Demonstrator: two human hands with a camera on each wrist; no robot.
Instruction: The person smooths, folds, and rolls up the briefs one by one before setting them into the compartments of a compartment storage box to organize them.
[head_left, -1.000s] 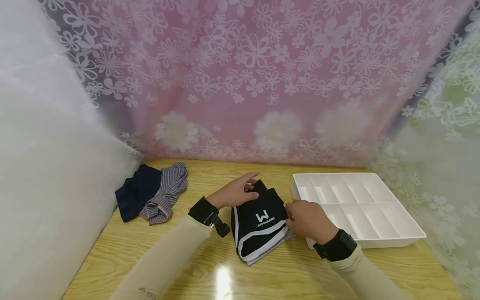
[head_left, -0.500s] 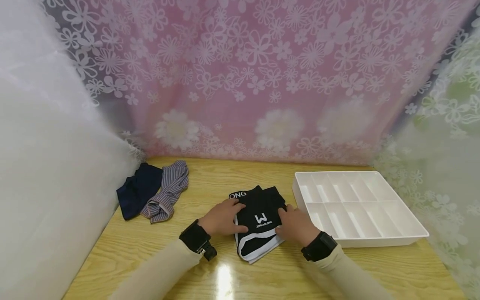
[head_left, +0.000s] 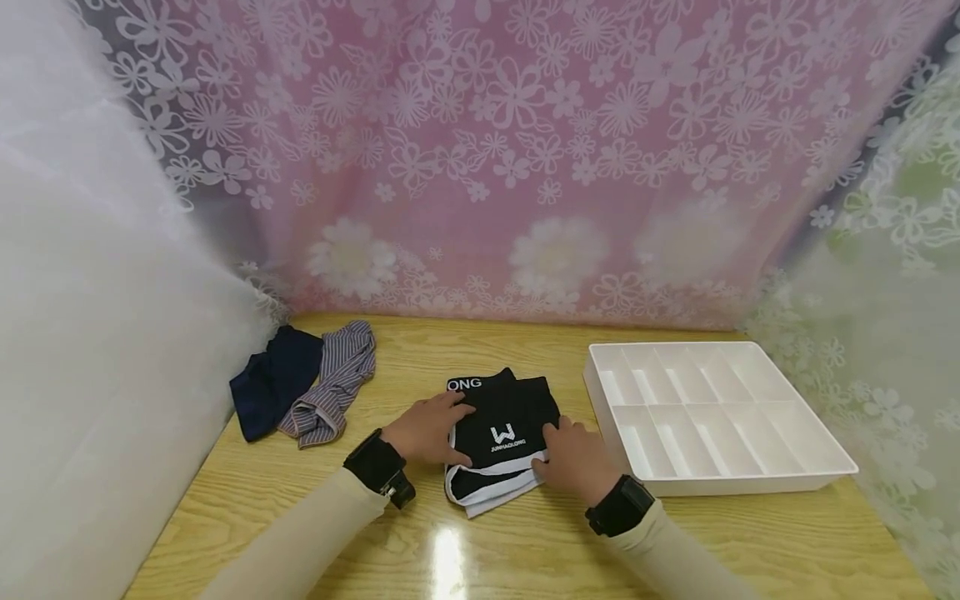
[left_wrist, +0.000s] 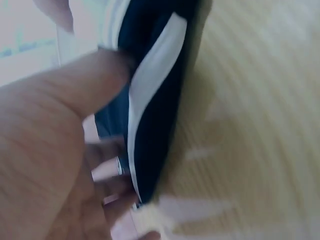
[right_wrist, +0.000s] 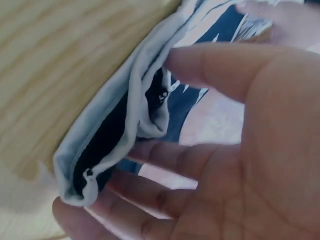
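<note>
The folded black garment looks like soft matt cloth, the tray smooth white plastic with a slight sheen, and the tabletop glossy, grained wood.

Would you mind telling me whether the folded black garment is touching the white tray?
Apart: in the head view, a strip of wooden table shows between the black garment and the white tray.
</note>
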